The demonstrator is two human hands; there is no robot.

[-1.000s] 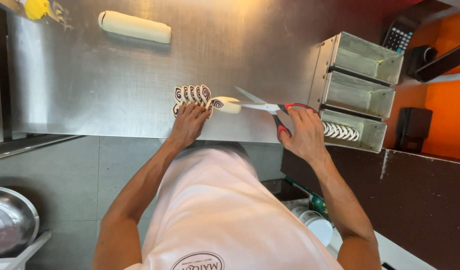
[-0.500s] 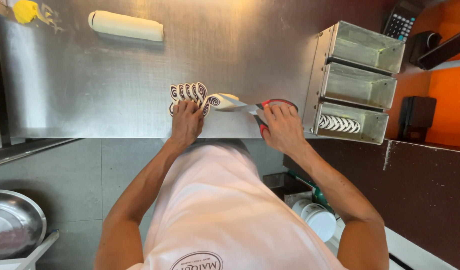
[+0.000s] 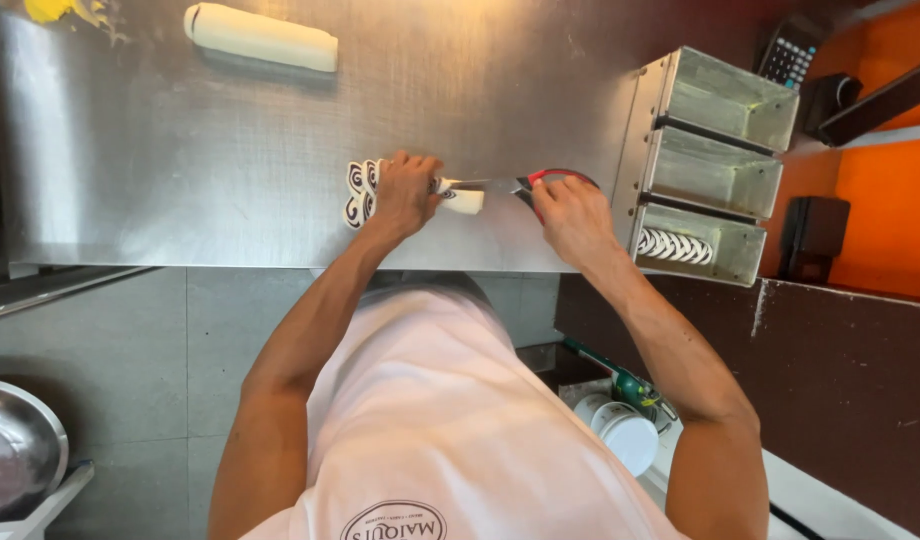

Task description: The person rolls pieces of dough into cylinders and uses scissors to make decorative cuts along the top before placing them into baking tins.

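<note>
1. The left hand (image 3: 405, 192) is pressing down, fingers curled, on a row of spiral-patterned dough slices (image 3: 360, 193) lying on the steel table (image 3: 160, 150).
2. The right hand (image 3: 572, 212) is gripping red-handled scissors (image 3: 520, 184), whose blades are reaching to the white dough roll's end (image 3: 464, 200) just right of the left hand.
3. More slices are sitting in the nearest loaf tin (image 3: 692, 243) on the right.
4. Another dough log (image 3: 262, 36) is lying at the far left.
</note>
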